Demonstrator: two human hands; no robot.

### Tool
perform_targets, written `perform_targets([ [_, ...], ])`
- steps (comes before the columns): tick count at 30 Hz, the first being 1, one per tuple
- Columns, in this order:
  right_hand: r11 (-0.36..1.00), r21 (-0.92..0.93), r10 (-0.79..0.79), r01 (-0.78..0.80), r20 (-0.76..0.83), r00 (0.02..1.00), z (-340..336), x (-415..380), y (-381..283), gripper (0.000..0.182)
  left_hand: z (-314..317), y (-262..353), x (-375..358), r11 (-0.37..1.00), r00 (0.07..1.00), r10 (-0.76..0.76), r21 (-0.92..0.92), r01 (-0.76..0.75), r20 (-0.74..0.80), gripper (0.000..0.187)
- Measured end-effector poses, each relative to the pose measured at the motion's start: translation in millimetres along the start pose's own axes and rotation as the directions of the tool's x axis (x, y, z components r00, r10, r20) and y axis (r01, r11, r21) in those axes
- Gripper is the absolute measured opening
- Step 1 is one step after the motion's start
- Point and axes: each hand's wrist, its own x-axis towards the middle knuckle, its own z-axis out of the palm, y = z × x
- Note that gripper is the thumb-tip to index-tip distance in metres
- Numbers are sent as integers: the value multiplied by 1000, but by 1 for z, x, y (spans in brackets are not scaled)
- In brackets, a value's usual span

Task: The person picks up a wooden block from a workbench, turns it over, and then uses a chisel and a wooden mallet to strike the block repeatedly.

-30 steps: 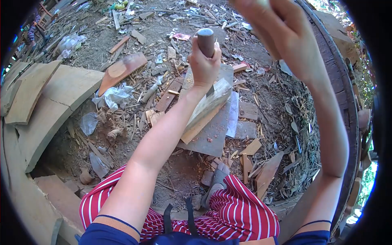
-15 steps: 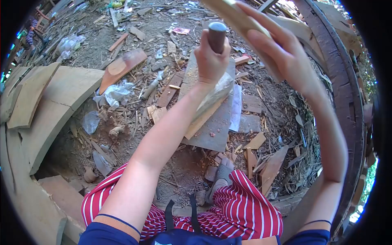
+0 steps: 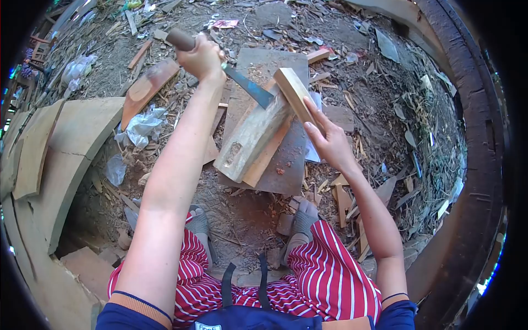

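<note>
My left hand (image 3: 202, 59) is closed around the brown handle of a chisel (image 3: 247, 87). The chisel lies tilted, its wide blade tip over the far part of a thick wood piece (image 3: 250, 137) with an oval hole cut near its closer end. In my right hand (image 3: 330, 144) is a rectangular wood block (image 3: 293, 91), gripped along its side between thumb and fingers. The block slants over the far end of the wood piece, beside the blade tip. Under the piece is a reddish plank (image 3: 269, 151), resting on a flat grey board (image 3: 291, 170).
Large curved wood planks (image 3: 82, 129) stand at the left. A shaped wood offcut (image 3: 148, 91), a plastic bag (image 3: 144, 125) and many chips litter the dirt ground. A dark beam (image 3: 467, 110) runs along the right. My feet (image 3: 302, 223) are close to the board.
The wood block in my right hand has come down from high up to the wood piece. My left hand has moved left, tilting the chisel from upright to slanted.
</note>
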Motion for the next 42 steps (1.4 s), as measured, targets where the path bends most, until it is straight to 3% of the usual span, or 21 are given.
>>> perform_targets([
  [1, 1000, -6, 0, 0, 4, 1000, 0, 0, -1, 56, -8, -3, 3, 1000, 1000, 2, 2, -2, 3, 25],
  [3, 1000, 10, -7, 7, 1, 1000, 2, 1, -3, 56, -28, -13, 9, 996, 980, -87, -20, 85, -181, 22],
  [4, 1000, 22, -15, 15, 3, 1000, 2, 1, -4, 56, -35, -13, 7, 996, 980, -89, -20, 87, -179, 22],
  [7, 1000, -14, -14, 14, 3, 1000, 1, 1, -6, 55, -56, -16, 1, 977, 904, -212, -96, 190, -370, 17],
  [10, 1000, 6, -17, 17, 1, 1000, 2, 2, -5, 55, -65, -13, -1, 972, 884, -232, -116, 202, -406, 16],
  [12, 999, 0, -32, 32, -9, 999, 2, 1, -3, 55, -58, -5, -1, 978, 905, -210, -100, 185, -371, 16],
  [15, 999, -11, -49, 49, -10, 999, 2, 1, -1, 55, -47, 1, 15, 975, 971, -129, -204, 87, -202, 16],
  [23, 999, -1, -40, 40, 7, 999, 2, 2, 4, 55, -9, 24, -19, 995, 998, -48, -80, 52, 43, 20],
  [35, 1000, -18, -21, 22, 30, 999, 1, 3, 4, 55, -7, 24, -21, 995, 993, -81, -57, 86, 81, 17],
  [42, 1000, 0, -7, 7, 38, 999, 0, 4, 3, 55, -6, 20, -22, 999, 996, -14, -50, 18, 83, 17],
])
